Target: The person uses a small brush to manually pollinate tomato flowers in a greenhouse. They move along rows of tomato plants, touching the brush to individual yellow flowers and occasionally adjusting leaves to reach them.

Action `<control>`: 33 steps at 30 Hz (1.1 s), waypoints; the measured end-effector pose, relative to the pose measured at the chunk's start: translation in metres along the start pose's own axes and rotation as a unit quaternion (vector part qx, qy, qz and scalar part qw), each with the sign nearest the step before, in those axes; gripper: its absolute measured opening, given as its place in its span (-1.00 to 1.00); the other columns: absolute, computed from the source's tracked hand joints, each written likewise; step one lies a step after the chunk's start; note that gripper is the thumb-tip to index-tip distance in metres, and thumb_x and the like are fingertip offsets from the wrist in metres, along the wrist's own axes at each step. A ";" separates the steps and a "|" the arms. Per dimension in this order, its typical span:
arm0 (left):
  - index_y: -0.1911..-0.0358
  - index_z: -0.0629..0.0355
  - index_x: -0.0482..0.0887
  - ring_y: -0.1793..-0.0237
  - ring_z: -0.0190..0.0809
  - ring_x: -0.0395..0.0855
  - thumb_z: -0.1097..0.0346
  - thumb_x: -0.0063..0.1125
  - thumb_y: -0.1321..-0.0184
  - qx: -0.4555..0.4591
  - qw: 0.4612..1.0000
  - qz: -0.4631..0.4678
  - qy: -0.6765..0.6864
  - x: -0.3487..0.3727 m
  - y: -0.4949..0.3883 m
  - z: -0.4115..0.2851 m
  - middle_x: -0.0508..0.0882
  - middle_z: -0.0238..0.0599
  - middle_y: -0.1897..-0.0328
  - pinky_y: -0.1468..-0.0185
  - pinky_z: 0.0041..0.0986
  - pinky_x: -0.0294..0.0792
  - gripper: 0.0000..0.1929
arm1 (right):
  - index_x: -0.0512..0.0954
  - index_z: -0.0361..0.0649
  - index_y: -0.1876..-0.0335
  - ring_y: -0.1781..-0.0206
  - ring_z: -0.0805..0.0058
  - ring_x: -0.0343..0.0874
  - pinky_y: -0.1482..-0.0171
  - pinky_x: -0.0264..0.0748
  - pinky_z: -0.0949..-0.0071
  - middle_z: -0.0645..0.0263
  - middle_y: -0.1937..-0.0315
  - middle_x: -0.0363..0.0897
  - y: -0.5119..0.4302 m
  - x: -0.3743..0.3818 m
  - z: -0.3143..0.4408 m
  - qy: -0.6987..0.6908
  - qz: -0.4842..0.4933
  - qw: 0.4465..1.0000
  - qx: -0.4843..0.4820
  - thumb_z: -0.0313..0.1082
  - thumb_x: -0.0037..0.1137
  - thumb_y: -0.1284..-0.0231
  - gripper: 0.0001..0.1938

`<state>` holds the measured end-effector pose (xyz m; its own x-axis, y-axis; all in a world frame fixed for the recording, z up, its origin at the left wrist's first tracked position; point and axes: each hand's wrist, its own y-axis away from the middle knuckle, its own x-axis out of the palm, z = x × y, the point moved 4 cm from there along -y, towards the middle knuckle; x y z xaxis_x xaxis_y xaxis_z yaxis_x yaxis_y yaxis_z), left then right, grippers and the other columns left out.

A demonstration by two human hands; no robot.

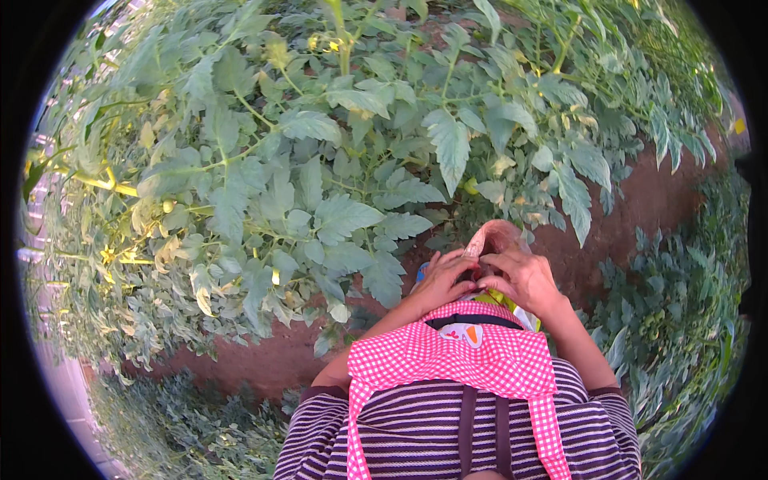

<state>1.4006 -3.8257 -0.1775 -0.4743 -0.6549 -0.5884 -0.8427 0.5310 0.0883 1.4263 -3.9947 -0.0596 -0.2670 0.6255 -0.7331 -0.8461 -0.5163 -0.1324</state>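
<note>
My left hand (447, 277) and my right hand (525, 279) meet in front of my waist, fingers bent toward each other. Both are closed on the near edge of a pinkish, thin-walled bag (497, 231), whose curved far rim stands up beyond the fingertips. A small red thing (477, 273) shows between the fingers; what it is cannot be made out. Under the hands lie something bright yellow (498, 296) and a bit of blue (422, 271), both mostly covered. A pink-and-white checked apron (450, 354) with a dark band hangs just below my wrists.
Dense tomato plants (336, 192) fill the space ahead, with leaves reaching close to my hands. A green tomato (470, 186) and another green tomato (168, 206) hang among them. Brown soil (654, 186) runs between the rows. More plants (198, 426) grow behind me on the left.
</note>
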 end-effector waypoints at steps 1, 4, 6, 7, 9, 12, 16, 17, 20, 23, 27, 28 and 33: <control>-0.06 0.01 0.49 -0.34 -0.06 0.24 0.15 0.21 -0.08 -0.001 1.000 0.007 -0.005 -0.004 0.001 -0.006 0.48 -0.29 -0.21 -0.34 0.00 -0.01 -0.57 | 0.58 -0.17 0.15 0.34 0.21 0.60 0.27 0.51 0.32 0.16 0.37 0.59 -0.005 -0.003 0.001 -0.018 0.002 1.000 -0.001 -0.17 0.23 -0.05 -0.70; -0.11 0.25 0.44 -0.18 0.03 0.44 0.22 0.12 -0.16 -0.025 0.995 0.045 0.090 -0.033 0.021 -0.029 0.50 -0.03 -0.16 -0.20 -0.28 0.27 -0.54 | 0.56 -0.26 0.14 0.14 0.12 0.58 0.10 0.52 0.31 0.08 0.28 0.59 -0.034 -0.015 0.007 -0.125 -0.048 0.991 0.015 -0.37 0.07 -0.18 -0.81; -0.16 0.28 0.42 -0.18 -0.02 0.48 0.18 0.03 -0.25 -0.072 0.958 0.138 0.243 -0.077 0.045 -0.070 0.53 -0.03 -0.16 -0.24 -0.31 0.27 -0.54 | 0.52 -0.29 0.09 0.09 0.07 0.56 0.07 0.51 0.31 0.03 0.19 0.55 -0.069 -0.026 0.030 -0.102 -0.035 0.994 -0.004 -0.47 0.02 -0.19 -0.81; -0.16 0.28 0.42 -0.17 -0.04 0.49 0.15 -0.02 -0.29 -0.053 0.930 0.154 0.329 -0.101 0.059 -0.087 0.55 -0.04 -0.13 -0.23 -0.33 0.28 -0.55 | 0.50 -0.29 0.05 0.09 0.04 0.55 0.07 0.50 0.30 0.02 0.13 0.53 -0.087 -0.024 0.039 -0.093 -0.058 0.993 -0.054 -0.50 -0.01 -0.19 -0.78; -0.18 0.31 0.41 -0.21 -0.09 0.46 0.11 -0.05 -0.32 0.081 0.911 0.155 0.373 -0.140 0.090 -0.102 0.51 -0.05 -0.19 -0.26 -0.33 0.25 -0.52 | 0.43 -0.25 -0.05 0.07 0.01 0.53 0.03 0.48 0.28 -0.01 0.01 0.47 -0.132 -0.019 0.074 -0.046 -0.082 0.978 -0.186 -0.57 -0.05 -0.18 -0.70; -0.16 0.36 0.43 -0.22 -0.02 0.44 0.06 -0.01 -0.28 0.187 0.882 0.059 0.428 -0.162 0.126 -0.088 0.51 -0.03 -0.19 -0.28 -0.28 0.22 -0.47 | 0.37 -0.33 -0.09 -0.09 -0.04 0.43 -0.08 0.44 0.27 -0.11 -0.11 0.37 -0.215 0.024 0.116 -0.036 0.003 0.966 -0.255 -0.66 -0.14 -0.09 -0.61; -0.15 0.37 0.42 -0.17 0.00 0.49 0.18 0.10 -0.17 0.155 0.903 0.032 0.401 -0.157 0.156 -0.050 0.52 -0.02 -0.18 -0.22 -0.29 0.27 -0.47 | 0.35 -0.19 -0.18 -0.05 0.10 0.49 0.00 0.46 0.31 0.05 0.03 0.50 -0.328 0.113 0.096 0.013 0.146 0.989 -0.012 -0.40 -0.06 -0.21 -0.60; -0.16 0.37 0.41 -0.15 0.00 0.50 0.25 0.12 -0.15 0.147 0.901 0.014 0.407 -0.153 0.163 -0.042 0.52 -0.02 -0.17 -0.20 -0.29 0.29 -0.49 | 0.35 -0.19 -0.18 -0.05 0.10 0.49 0.00 0.46 0.31 0.05 0.03 0.50 -0.351 0.130 0.090 0.015 0.152 0.988 0.009 -0.41 -0.06 -0.20 -0.61; -0.13 0.38 0.43 -0.23 0.07 0.42 0.37 0.12 -0.07 0.096 0.899 -0.017 0.427 -0.139 0.187 -0.016 0.48 0.06 -0.21 -0.28 -0.18 0.20 -0.50 | 0.36 -0.19 -0.17 -0.04 0.10 0.49 0.01 0.46 0.31 0.05 0.04 0.50 -0.401 0.166 0.075 0.153 0.185 0.971 -0.021 -0.41 -0.05 -0.20 -0.61; -0.19 0.31 0.38 -0.22 -0.12 0.41 0.30 0.11 -0.20 0.058 0.882 -0.072 0.463 -0.131 0.210 -0.001 0.45 -0.08 -0.24 -0.24 -0.36 0.24 -0.52 | 0.36 -0.19 -0.16 -0.03 0.10 0.49 0.01 0.46 0.31 0.05 0.05 0.50 -0.433 0.187 0.071 0.209 0.192 0.958 -0.031 -0.41 -0.04 -0.19 -0.61; -0.19 0.29 0.38 -0.27 -0.13 0.34 0.33 0.12 -0.21 0.046 0.811 -0.131 0.568 -0.126 0.225 0.013 0.43 -0.11 -0.25 -0.28 -0.39 0.18 -0.53 | 0.37 -0.20 -0.14 -0.02 0.10 0.49 0.02 0.46 0.31 0.05 0.06 0.51 -0.449 0.192 0.068 0.246 0.195 0.948 -0.044 -0.41 -0.03 -0.18 -0.62; -0.18 0.30 0.39 -0.28 -0.13 0.32 0.33 0.13 -0.20 0.050 0.820 -0.137 0.554 -0.137 0.225 0.015 0.43 -0.11 -0.24 -0.29 -0.40 0.16 -0.53 | 0.37 -0.20 -0.14 -0.02 0.09 0.49 0.02 0.46 0.31 0.05 0.06 0.51 -0.453 0.195 0.069 0.252 0.198 0.946 -0.050 -0.41 -0.03 -0.18 -0.62; -0.04 0.27 0.48 0.00 -0.24 0.48 0.38 0.15 -0.19 0.032 0.851 -0.170 0.496 -0.147 0.229 0.025 0.57 -0.20 0.03 -0.07 -0.43 0.30 -0.65 | 0.37 -0.20 -0.12 0.00 0.09 0.50 0.03 0.46 0.31 0.05 0.08 0.51 -0.456 0.183 0.056 0.290 0.196 0.936 -0.048 -0.41 -0.02 -0.16 -0.63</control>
<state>1.2836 -3.5945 -0.0908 -0.2151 -0.8915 0.3986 -0.9735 0.2284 -0.0146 1.7379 -3.6121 -0.0961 -0.2299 -0.0309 -0.9727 -0.6823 -0.7076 0.1837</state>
